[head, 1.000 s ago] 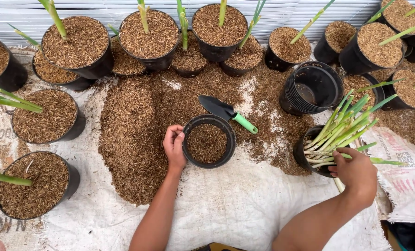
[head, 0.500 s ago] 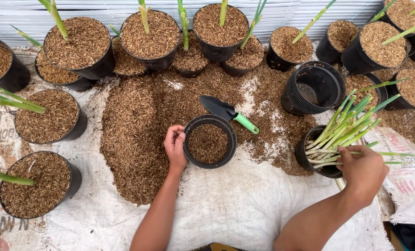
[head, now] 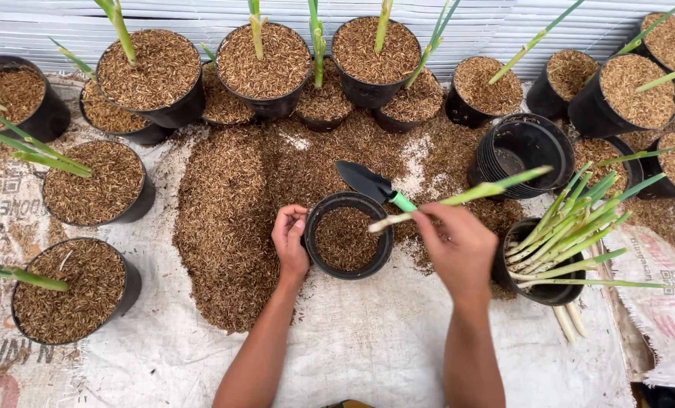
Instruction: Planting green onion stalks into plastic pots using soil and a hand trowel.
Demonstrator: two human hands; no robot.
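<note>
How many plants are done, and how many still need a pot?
Many husk-filled pots already hold stalks. The right hand holds one stalk over the half-filled pot, steadied by the left hand. A bundle of stalks and stacked empty pots remain.

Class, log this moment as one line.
left hand: steadies black pot | right hand: holds green stalk over pot | trowel: on husks

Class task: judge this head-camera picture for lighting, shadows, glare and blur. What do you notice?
Head view: soft, even daylight; only faint shadows beside the pot; no glare; right hand and stalk slightly motion-blurred; left hand sharp; far pots bow toward the edges.
</note>
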